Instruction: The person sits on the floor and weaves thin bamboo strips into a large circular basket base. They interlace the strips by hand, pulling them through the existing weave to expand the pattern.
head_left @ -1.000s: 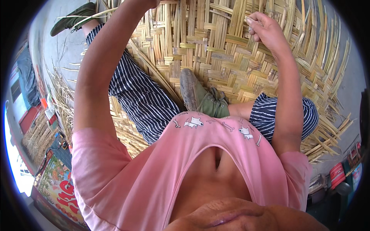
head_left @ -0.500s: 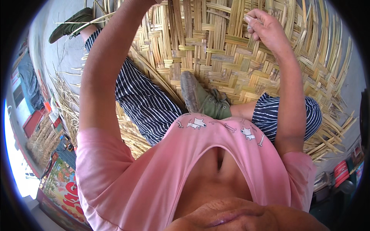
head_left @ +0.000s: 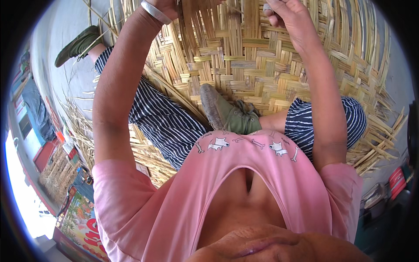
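Note:
A broad mat of pale yellow split reed strips (head_left: 257,65) is spread in front of me, woven in the middle with loose ends at the far side. My left hand (head_left: 168,8), a silver bangle (head_left: 156,12) at its wrist, is at the top edge over raised brownish strips (head_left: 198,19). Its fingers, mostly cut off by the edge, appear closed on those strips. To the right, my right hand (head_left: 286,12) is over the mat with curled, pinched fingers. Something small and whitish (head_left: 266,7) shows at its fingertips; whether it is held or wrapped on a finger is unclear.
My green shoe (head_left: 238,115) rests on the mat's near part; the other shoe (head_left: 78,46) is stretched out far left. Loose reed strips (head_left: 78,126) lie on the grey floor at left, and more strip ends (head_left: 379,139) stick out at right. Red and dark items (head_left: 397,183) stand lower right.
My left hand has come further into view, with its bangle now showing at the raised strips. My right hand has moved up and slightly left, away from me.

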Demonstrator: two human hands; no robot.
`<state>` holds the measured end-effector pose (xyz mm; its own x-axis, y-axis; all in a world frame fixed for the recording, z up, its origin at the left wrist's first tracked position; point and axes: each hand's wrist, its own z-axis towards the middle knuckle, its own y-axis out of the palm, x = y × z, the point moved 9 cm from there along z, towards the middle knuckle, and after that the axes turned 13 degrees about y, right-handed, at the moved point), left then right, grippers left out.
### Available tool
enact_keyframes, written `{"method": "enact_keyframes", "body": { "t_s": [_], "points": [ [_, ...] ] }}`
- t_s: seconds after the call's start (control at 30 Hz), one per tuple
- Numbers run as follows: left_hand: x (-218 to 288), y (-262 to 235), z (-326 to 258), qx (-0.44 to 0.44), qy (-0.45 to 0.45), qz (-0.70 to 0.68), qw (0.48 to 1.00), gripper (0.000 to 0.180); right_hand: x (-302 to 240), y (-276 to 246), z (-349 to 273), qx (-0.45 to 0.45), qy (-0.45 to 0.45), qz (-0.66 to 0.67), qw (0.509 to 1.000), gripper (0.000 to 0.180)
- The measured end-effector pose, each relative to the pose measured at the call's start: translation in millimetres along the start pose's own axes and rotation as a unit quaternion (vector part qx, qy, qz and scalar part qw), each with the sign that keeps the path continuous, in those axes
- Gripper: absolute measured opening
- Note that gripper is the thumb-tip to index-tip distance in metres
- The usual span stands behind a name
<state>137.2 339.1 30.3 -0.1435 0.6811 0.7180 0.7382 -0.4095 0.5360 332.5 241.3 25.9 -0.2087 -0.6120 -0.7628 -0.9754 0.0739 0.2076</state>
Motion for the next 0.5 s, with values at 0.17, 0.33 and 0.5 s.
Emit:
{"method": "enact_keyframes", "body": {
  "t_s": [0.17, 0.33, 0.5],
  "points": [
    [-22, 32, -2, -0.176, 0.022, 0.014, 0.984, 0.041, -1, -2, 1, 0.019, 0.028, -0.005, 0.999, 0.012],
    [-30, 19, -8, -0.143, -0.029, 0.061, 0.987, 0.047, -7, 9, -8, 0.004, 0.035, -0.027, 0.999, 0.014],
    [-38, -2, -11, -0.004, -0.038, 0.034, 0.999, 0.048, 4, 3, 9, 0.0, 0.029, -0.016, 0.999, 0.019]
  ]
}}
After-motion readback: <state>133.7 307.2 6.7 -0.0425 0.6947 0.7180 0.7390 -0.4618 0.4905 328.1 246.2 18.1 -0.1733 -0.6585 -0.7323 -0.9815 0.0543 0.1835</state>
